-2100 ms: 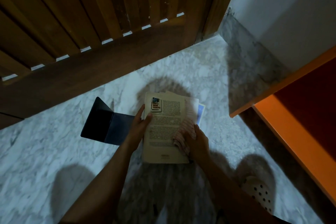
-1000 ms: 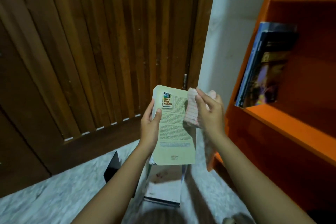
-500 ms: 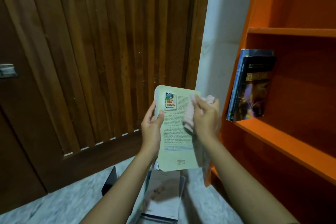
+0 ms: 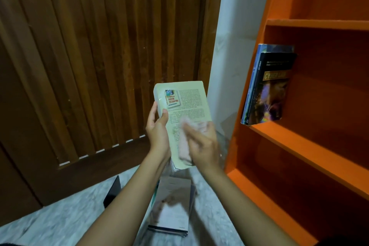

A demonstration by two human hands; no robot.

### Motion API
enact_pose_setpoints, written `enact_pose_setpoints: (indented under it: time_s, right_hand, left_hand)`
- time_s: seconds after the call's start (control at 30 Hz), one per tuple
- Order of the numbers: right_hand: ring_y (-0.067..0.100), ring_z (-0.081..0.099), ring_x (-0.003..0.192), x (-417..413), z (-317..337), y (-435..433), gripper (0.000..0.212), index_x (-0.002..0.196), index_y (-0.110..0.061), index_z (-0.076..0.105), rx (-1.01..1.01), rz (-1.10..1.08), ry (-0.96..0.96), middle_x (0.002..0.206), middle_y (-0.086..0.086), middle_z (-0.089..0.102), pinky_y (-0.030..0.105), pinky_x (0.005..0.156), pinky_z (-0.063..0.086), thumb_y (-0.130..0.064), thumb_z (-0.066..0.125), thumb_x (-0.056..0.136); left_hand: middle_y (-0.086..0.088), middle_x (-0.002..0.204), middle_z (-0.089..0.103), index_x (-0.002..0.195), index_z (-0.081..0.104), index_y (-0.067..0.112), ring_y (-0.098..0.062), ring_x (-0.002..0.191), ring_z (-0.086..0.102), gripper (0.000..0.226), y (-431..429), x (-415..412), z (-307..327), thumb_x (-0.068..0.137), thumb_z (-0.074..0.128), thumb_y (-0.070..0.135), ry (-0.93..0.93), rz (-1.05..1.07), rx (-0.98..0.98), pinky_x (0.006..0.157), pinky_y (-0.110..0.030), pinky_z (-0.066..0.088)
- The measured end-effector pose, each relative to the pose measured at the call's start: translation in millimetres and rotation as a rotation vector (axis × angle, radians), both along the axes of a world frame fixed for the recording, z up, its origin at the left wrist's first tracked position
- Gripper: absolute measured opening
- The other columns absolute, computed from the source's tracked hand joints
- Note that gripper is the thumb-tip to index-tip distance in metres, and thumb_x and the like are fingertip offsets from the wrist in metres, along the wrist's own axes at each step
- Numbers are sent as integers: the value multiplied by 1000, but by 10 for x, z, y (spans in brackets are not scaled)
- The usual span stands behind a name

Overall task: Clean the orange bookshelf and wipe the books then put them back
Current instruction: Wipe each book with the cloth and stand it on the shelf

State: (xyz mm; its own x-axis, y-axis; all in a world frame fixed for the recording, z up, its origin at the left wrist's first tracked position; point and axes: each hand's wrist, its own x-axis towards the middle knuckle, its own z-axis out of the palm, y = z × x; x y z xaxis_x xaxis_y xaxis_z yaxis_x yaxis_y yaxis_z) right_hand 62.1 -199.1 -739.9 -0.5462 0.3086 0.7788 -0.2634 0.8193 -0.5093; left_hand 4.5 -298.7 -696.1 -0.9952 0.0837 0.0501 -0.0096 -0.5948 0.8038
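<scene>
My left hand [image 4: 158,133] grips the left edge of a cream paperback book [image 4: 186,104], held upright with its back cover facing me. My right hand [image 4: 203,145] holds a pale pink cloth [image 4: 184,146] pressed flat against the lower half of that cover. The orange bookshelf [image 4: 311,146] stands to the right. Two books [image 4: 267,86] lean upright at the left end of its middle shelf. A small stack of books [image 4: 171,209] lies on the marble floor below my hands.
A slatted wooden door [image 4: 89,56] fills the left and centre. A white wall strip [image 4: 231,46] separates it from the shelf. A dark open folder [image 4: 112,191] stands on the floor [image 4: 50,223] left of the stack.
I lifted the cream book from the floor stack to chest height. My right hand has slid the cloth from the top right of the cover down to its lower half.
</scene>
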Motion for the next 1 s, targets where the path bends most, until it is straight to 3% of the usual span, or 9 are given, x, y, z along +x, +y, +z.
enact_pose_setpoints:
  time_s: [0.07,0.17,0.23,0.33,0.43,0.53,0.73,0.83,1.0]
  right_hand:
    - [9,57,83,-11,-81,27,23,106,-36,69,41,26,1,101,-2,56,15,56,44,-26,64,86]
    - [0,53,76,-40,-47,221,18,102,-16,73,-373,-79,23,92,-5,49,0,59,35,-18,67,86]
    - [11,57,82,-44,-120,215,16,99,-19,74,-465,-136,6,93,2,50,-3,60,33,-18,68,84]
    - [21,60,93,42,-267,-99,25,107,-37,67,-256,66,-10,106,5,56,0,63,39,-27,68,84]
    - [19,62,86,153,-474,-139,33,115,-38,61,70,168,12,103,2,56,23,55,53,-28,64,85]
    - [22,61,79,162,-513,74,37,120,-40,57,82,94,24,100,0,52,27,51,52,-28,61,84]
    - [-8,47,83,44,43,256,29,111,-18,64,-441,28,121,95,-5,44,-2,76,35,-10,67,84]
    - [-1,42,123,39,319,362,36,124,-19,59,-733,160,-12,120,-13,47,14,102,36,-23,61,89]
    - [13,68,96,118,244,518,83,134,-12,47,-1016,610,-151,113,5,68,25,74,56,-41,80,64]
  left_hand:
    - [-5,113,68,113,57,42,-27,96,69,35,1,-31,-1,93,55,13,-22,6,18,80,-45,56]
    - [-4,108,70,120,54,38,-22,88,70,37,-21,-66,0,93,54,12,-68,31,83,76,-42,57]
    - [-3,107,71,127,51,36,-20,84,71,40,-17,-85,4,94,54,13,-114,43,120,72,-40,58]
    - [-2,110,70,131,48,34,-19,86,70,42,-35,-132,10,94,53,14,-160,41,166,72,-39,58]
    - [-3,107,71,133,46,32,-19,88,70,44,-130,-150,10,94,53,14,-135,18,169,74,-40,56]
    - [-4,110,70,136,44,31,-20,89,70,46,-270,-165,17,94,52,13,-86,-36,184,72,-40,56]
    - [-1,113,69,134,46,35,-24,97,67,45,-364,-114,85,94,53,15,36,-126,55,87,-49,51]
    - [-2,114,69,134,47,34,-22,93,68,46,-333,-57,133,93,54,14,86,-190,30,83,-47,52]
    - [-6,115,68,132,49,33,-19,89,69,45,-276,-32,173,93,53,10,151,-260,17,71,-37,59]
